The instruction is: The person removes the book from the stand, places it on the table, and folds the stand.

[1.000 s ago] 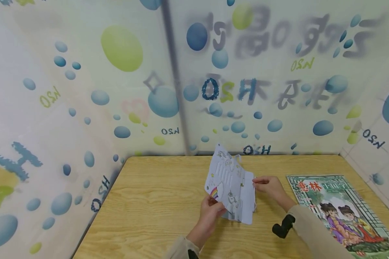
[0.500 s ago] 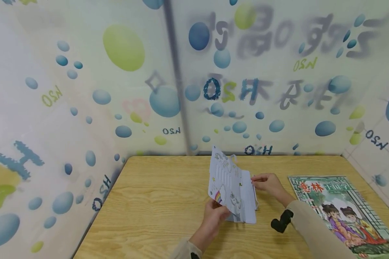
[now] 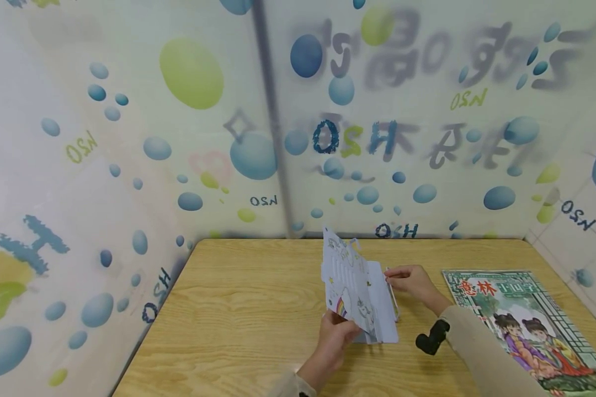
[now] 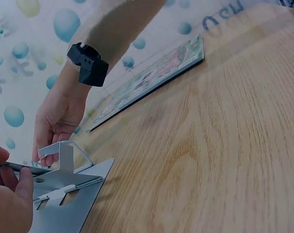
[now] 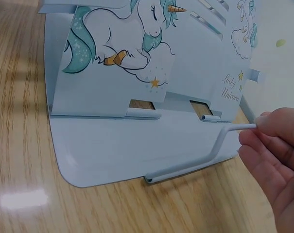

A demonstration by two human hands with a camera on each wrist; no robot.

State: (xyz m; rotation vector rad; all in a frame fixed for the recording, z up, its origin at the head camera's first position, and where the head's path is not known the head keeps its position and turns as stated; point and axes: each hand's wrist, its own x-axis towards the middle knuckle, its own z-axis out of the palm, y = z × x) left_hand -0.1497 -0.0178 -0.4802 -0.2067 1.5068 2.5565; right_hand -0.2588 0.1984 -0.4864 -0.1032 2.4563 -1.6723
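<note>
A white metal book stand (image 3: 345, 270) printed with unicorns and a rainbow leans over the table, its slotted panel raised from a flat base plate (image 5: 108, 145). My left hand (image 3: 334, 337) grips the panel's lower near edge, thumb on one face and fingers behind. At the base's right side, my right hand (image 3: 413, 282) pinches the end of a bent white wire bar (image 5: 219, 143) between thumb and fingertips. In the right wrist view the bar stands up from a rolled hinge along the plate's edge. A white hook-shaped bracket (image 4: 64, 158) shows in the left wrist view.
A magazine (image 3: 521, 325) with two illustrated children lies on the right of the wooden table (image 3: 238, 309), beside my right forearm. A wall sheet (image 3: 218, 209) with blue and green bubbles hangs along the table's back and sides.
My left hand has moved a little right with the panel, which is turned more steeply. The wire bar shows more, swung out from the base edge in my right hand.
</note>
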